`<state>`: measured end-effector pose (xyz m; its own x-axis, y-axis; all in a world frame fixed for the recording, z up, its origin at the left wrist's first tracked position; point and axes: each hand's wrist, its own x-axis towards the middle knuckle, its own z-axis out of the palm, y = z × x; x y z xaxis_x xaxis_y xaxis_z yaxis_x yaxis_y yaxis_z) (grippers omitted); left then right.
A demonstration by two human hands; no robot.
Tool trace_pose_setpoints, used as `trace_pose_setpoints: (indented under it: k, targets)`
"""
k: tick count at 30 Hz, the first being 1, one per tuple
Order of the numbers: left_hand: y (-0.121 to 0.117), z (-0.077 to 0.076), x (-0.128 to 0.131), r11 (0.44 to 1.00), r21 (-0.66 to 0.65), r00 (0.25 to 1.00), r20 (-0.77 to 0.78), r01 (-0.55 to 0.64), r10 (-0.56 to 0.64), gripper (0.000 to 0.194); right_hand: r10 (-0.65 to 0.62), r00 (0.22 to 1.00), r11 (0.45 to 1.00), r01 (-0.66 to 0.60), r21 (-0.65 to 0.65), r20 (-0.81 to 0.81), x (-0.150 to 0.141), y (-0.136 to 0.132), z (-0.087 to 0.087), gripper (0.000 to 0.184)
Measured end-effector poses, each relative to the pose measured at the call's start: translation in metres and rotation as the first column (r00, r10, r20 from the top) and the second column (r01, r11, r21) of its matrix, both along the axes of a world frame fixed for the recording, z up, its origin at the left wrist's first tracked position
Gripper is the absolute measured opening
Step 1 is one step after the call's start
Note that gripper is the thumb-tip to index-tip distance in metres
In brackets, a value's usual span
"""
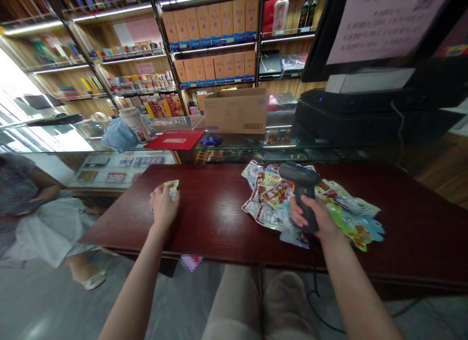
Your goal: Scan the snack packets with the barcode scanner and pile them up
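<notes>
At the left part of the dark red table, my left hand [164,203] has its fingers curled over a small snack packet [174,185]. Only the packet's pale yellow-green edges show; the rest is under my fingers. My right hand [318,215] grips a black barcode scanner [300,176] by its handle, with the scanner's head pointing up and to the left. Beneath and around the scanner lies a loose pile of snack packets [266,198] in brown, white, green, blue and purple. From the scanner's handle a black cable [315,276] hangs down over the table edge.
Behind the table [212,203] runs a glass counter with a cardboard box [236,110], a red folder [175,139], a blue mouse [211,141], a cup [135,124] and a blue cloth [119,134]. A monitor [318,42] stands at right. A person [40,223] sits at left.
</notes>
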<state>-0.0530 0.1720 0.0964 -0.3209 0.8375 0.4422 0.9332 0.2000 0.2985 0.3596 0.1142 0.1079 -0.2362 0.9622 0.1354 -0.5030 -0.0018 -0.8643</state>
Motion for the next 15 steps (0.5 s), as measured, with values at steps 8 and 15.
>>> trace_pose_setpoints:
  k: [8,15]
  targets:
    - [0.019,0.015,0.177,0.685,0.092,0.65,0.244,0.723,-0.72,0.02,-0.048,0.998,0.998,0.046,0.038,0.046,0.008,-0.005,0.009,0.033]
    - [0.036,0.006,0.268,0.631,-0.179,0.656,0.194,0.755,-0.729,0.038,-0.092,0.995,0.994,0.089,0.055,0.04,0.027,-0.011,0.005,0.035]
